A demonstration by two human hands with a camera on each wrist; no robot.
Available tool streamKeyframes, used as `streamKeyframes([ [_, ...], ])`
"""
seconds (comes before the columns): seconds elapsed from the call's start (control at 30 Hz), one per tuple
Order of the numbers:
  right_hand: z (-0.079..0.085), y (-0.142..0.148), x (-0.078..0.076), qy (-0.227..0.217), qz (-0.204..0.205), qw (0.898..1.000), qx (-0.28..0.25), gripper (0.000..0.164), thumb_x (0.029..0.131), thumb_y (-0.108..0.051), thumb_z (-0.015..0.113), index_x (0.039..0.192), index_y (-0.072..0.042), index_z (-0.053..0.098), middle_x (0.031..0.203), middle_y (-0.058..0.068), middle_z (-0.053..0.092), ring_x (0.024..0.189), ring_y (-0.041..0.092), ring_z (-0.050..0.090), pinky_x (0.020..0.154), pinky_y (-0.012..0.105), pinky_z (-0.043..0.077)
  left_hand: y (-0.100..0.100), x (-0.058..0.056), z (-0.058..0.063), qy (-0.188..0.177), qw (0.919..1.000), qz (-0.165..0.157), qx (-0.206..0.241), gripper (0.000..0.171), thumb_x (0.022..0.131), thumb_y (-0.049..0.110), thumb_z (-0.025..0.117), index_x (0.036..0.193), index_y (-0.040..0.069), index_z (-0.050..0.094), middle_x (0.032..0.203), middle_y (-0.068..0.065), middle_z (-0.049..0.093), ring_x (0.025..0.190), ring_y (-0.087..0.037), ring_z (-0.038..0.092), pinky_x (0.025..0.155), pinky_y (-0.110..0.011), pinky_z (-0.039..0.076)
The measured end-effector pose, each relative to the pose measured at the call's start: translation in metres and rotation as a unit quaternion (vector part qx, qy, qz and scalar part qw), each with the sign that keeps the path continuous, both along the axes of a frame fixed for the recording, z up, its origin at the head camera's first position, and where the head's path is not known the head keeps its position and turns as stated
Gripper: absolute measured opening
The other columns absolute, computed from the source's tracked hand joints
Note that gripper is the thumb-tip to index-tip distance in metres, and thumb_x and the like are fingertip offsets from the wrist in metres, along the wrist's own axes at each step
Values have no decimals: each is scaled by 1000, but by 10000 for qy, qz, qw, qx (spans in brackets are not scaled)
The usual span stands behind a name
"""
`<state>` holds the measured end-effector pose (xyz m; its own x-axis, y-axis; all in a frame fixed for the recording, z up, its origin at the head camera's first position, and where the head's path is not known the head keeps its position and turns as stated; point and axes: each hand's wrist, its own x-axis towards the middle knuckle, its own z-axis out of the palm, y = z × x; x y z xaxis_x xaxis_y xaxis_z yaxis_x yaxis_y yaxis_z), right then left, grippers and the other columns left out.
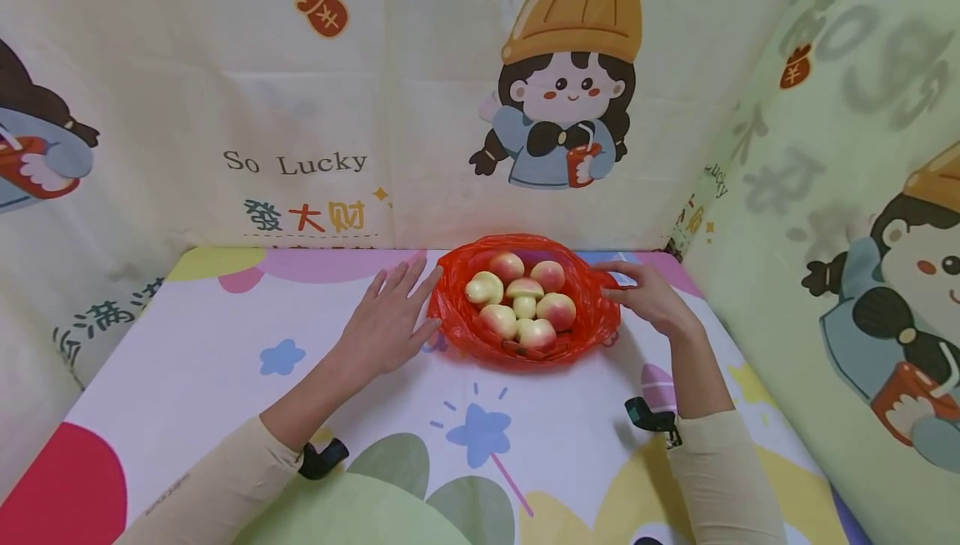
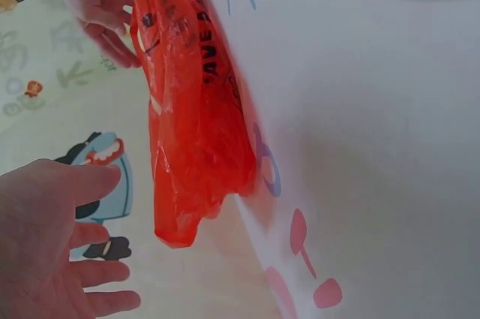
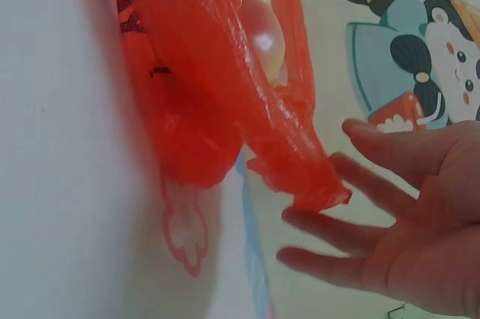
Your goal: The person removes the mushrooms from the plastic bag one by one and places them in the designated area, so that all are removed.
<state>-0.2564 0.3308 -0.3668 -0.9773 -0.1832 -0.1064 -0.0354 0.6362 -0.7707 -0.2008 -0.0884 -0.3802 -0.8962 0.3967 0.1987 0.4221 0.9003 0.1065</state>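
Observation:
A red plastic bag (image 1: 450, 320) sits with its mouth wide toward me on the table. Inside it lie several pale yellow and pink fruit-like pieces (image 1: 556, 311), most of them round like peaches. A mushroom-shaped piece (image 1: 525, 288) is in the middle. My left hand (image 1: 386, 320) is at the bag's left side, fingers straight and spread; the left wrist view shows the palm with nothing in it. On the other side, my right hand (image 1: 651, 297) reaches to the bag's right end. In the right wrist view, the bag's handle (image 3: 315, 180) stands near its loosely spread fingers (image 3: 337, 230).
The table bears a printed cloth (image 1: 570, 428) with stars and cartoon shapes. A pale printed curtain (image 1: 435, 112) hangs right behind the bag, and another (image 1: 757, 220) runs along the right side. Black wrist mounts (image 1: 322, 459) are on both wrists.

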Motion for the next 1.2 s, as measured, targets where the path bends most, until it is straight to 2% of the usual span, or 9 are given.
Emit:
streamKeyframes([
  [0.1, -4, 5, -2, -66, 208, 9995, -235, 48, 102, -9, 62, 150, -11, 55, 147, 20, 55, 130, 41, 58, 94, 44, 61, 1, 0, 0, 12, 10000, -33, -2, 83, 97, 46, 67, 165, 16, 30, 173, -14, 22, 159, -39, 24, 126, -63, 22],
  [0.33, -10, 10, -6, -61, 662, 9958, -631, 47, 102, -3, 61, 148, -10, 57, 153, 18, 48, 142, 50, 47, 94, 45, 62, 3, -1, 0, -49, 10000, -45, -15, 83, 96, 45, 68, 164, 16, 31, 172, -14, 26, 159, -39, 25, 126, -63, 23],
  [0.63, -14, 13, -5, -88, 722, 9969, -295, 49, 99, -3, 64, 147, -9, 58, 154, 19, 50, 143, 46, 46, 95, 42, 61, 3, -3, 2, -109, 9998, -43, -165, 79, 97, 46, 66, 163, 17, 35, 171, -14, 27, 158, -39, 27, 125, -63, 24],
  [0.9, -18, 16, -7, 181, 936, 9954, -61, 44, 99, -5, 67, 142, -5, 63, 149, 20, 57, 125, 40, 59, 86, 28, 62, 4, -4, 3, -138, 9995, -101, -263, 73, 97, 46, 67, 160, 17, 43, 171, -14, 28, 158, -39, 27, 125, -64, 24],
  [1.1, -17, 17, -8, 283, 1050, 9941, -34, 38, 98, -3, 66, 137, -4, 68, 153, 19, 55, 138, 42, 48, 86, 25, 60, 4, -6, 3, -123, 9994, -99, -324, 71, 96, 47, 68, 158, 18, 47, 170, -14, 30, 158, -38, 28, 124, -64, 25],
  [1.2, -16, 17, -8, 271, 979, 9948, 18, 38, 98, -1, 65, 136, -5, 69, 153, 17, 56, 142, 42, 45, 86, 24, 59, 5, -7, 3, -144, 9994, -94, -312, 71, 95, 47, 69, 157, 18, 49, 170, -14, 31, 157, -38, 28, 124, -65, 25],
])
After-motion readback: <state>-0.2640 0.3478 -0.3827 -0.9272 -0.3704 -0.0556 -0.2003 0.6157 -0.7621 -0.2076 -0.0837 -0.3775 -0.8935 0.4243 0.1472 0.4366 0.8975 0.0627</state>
